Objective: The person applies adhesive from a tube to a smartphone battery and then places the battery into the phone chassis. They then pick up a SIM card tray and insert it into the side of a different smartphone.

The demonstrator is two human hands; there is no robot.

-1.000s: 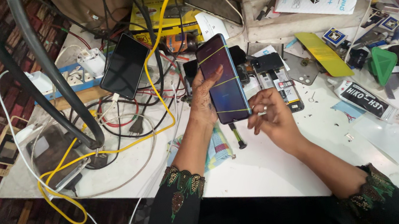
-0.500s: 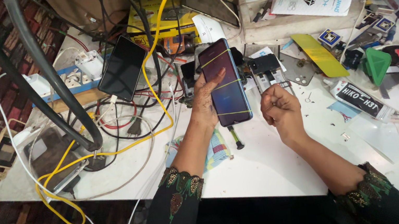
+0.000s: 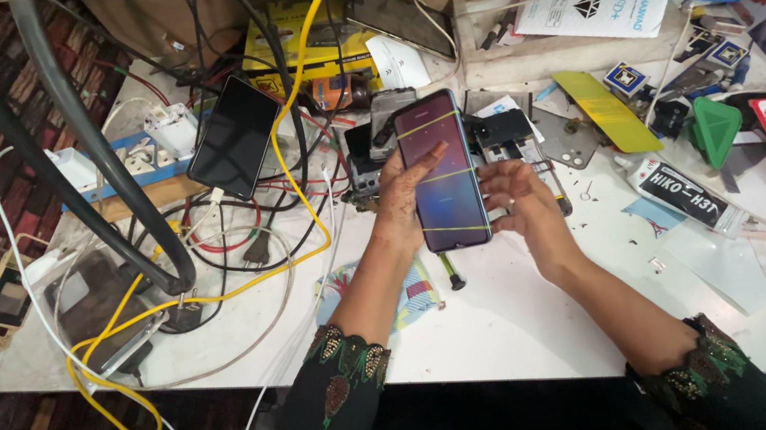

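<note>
A white table [image 3: 541,323] carries a clutter of cables, phone parts and boxes along its far edge, with a dark tablet [image 3: 233,138] lying toward the far left corner. Over the middle of the table, a phone [image 3: 440,171] with a lit screen is held up with its long axis running from near edge to far edge. The left hand [image 3: 401,197] clamps it along its left side, thumb across the glass, while the right hand [image 3: 526,209], fingers loosely apart, touches its right edge.
</note>
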